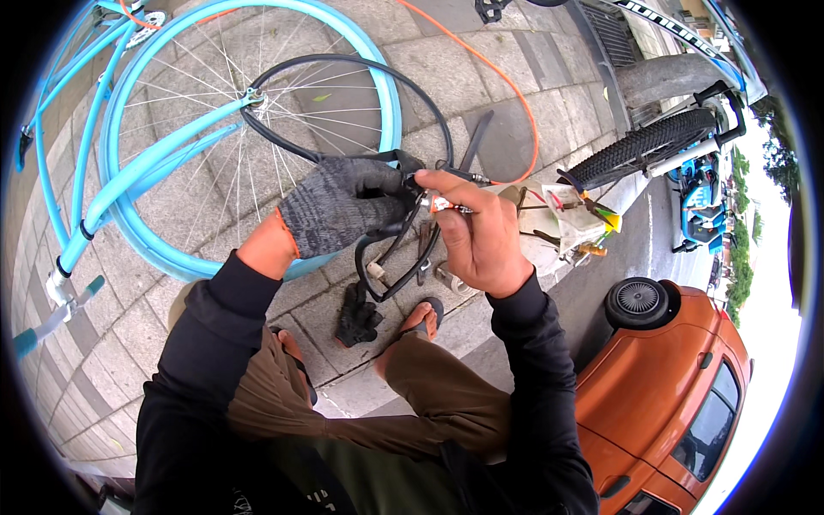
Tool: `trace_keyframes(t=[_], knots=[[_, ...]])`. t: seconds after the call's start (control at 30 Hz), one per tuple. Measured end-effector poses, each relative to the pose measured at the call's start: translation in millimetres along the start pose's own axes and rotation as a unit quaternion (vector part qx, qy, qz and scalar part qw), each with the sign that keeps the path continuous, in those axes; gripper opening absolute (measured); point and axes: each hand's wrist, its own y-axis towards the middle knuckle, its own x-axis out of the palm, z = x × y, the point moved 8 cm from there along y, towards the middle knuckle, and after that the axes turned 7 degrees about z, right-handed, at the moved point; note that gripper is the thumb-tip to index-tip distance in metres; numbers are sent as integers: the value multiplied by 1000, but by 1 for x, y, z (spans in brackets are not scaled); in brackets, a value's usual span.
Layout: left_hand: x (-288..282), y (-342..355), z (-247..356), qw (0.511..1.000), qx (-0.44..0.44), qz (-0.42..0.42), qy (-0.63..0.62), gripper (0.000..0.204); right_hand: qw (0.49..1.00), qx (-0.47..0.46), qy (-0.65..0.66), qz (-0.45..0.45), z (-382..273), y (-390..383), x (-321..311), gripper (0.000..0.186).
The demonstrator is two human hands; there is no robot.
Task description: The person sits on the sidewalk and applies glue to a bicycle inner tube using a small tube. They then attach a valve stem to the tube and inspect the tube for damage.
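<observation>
My left hand (339,202), in a grey knit glove with black-coated fingers, is closed on a black bicycle inner tube (422,86). The tube loops up over the blue wheel (390,99) and hangs below my hands in a second loop. My bare right hand (485,240) is closed close beside the left fingertips. Thumb and fingers pinch a small white and orange tube (440,204), held against or very near the inner tube; whether they touch is hidden. A black glove (356,316) lies on the paving between my feet.
A light blue bicycle frame (129,193) lies at the left with its wheel. An orange hose (515,81) curves across the paving. Right of my hands stands a pale container (536,215) with tools. Another bicycle's knobby tyre (639,150) and an orange car (644,386) are at the right.
</observation>
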Motion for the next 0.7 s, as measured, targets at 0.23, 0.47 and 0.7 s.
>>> trace_keyframes(t=[0.23,0.47,0.7], knots=[[-4,0,4,1000,25,7,4,30,999,-19,9,-43,-6,-2,-1,20],[-1,-1,3,1000,-5,5,-15,34,999,-41,10,-5,1,2,-1,22],[0,0,0,999,26,22,-22,40,996,-22,-42,-69,-2,5,15,28]])
